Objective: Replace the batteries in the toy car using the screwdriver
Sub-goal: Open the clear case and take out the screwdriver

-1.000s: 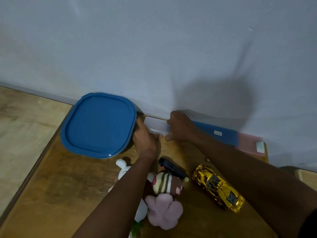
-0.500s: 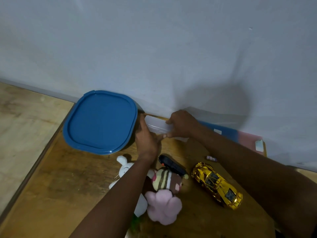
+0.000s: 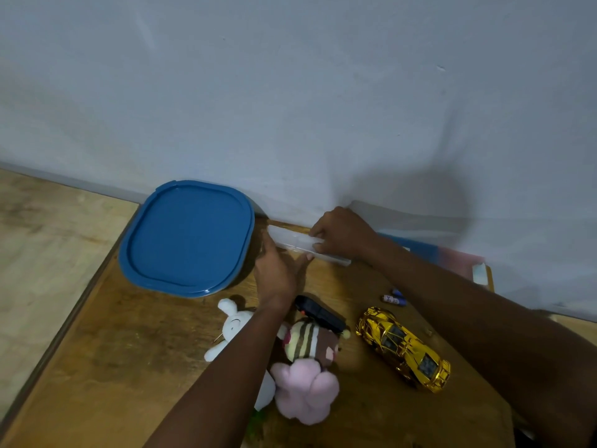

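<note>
A shiny gold toy car (image 3: 403, 346) lies on the wooden table (image 3: 129, 350) at the right. Two small batteries (image 3: 394, 298) lie just beyond it, beside my right forearm. A long clear plastic case (image 3: 292, 240) sits by the wall, tilted. My left hand (image 3: 276, 273) grips its near left end and my right hand (image 3: 342, 232) clamps its top from the right. What the case holds cannot be made out. No screwdriver shows.
A big blue lidded container (image 3: 187, 237) stands at the table's back left. A white bunny plush (image 3: 234, 328), a striped plush with pink feet (image 3: 307, 363) and a black remote (image 3: 319, 313) lie under my left arm. Blue and pink flat boxes (image 3: 452, 257) lean by the wall.
The clear case has been drawn out from the wall and tilted between both hands. The two batteries now show next to my right arm.
</note>
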A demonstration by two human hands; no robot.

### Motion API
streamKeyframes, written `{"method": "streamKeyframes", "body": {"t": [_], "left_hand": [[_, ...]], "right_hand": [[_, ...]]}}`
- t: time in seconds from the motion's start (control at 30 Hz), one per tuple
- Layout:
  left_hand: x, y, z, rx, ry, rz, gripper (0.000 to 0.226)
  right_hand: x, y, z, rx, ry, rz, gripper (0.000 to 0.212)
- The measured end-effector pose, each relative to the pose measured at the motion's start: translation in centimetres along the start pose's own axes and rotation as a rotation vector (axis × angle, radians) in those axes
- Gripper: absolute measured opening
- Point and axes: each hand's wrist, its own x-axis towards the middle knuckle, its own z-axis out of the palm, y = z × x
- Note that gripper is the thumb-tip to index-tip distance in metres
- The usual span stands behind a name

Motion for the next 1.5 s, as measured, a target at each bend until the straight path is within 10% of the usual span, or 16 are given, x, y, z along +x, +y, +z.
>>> {"method": "streamKeyframes", "body": {"t": [0.2,0.87,1.2,1.5], "left_hand": [[-0.9,-0.2,-0.7,-0.047,0.089,-0.052,0.065],[-0.3,-1.1,-1.2,0.015,0.02,-0.109,0.068],[-0.8,-0.9,-1.2,0.139,0.018,-0.091,0.086],[-1.5,-1.6,-0.3,0.55,-0.035,0.195,0.036]], "right_hand": [[-1.0,-0.5,1.2,0.015,-0.03,-0.04,0.04],[-1.5,-0.9,2.1,-0.075,-0.04,-0.106,0.044],[0.6,0.9,-0.6,0.326,0.114,0.068,0.025],[1.1,0.8,0.1,-0.505,0.112,0.066,0.025]]}}
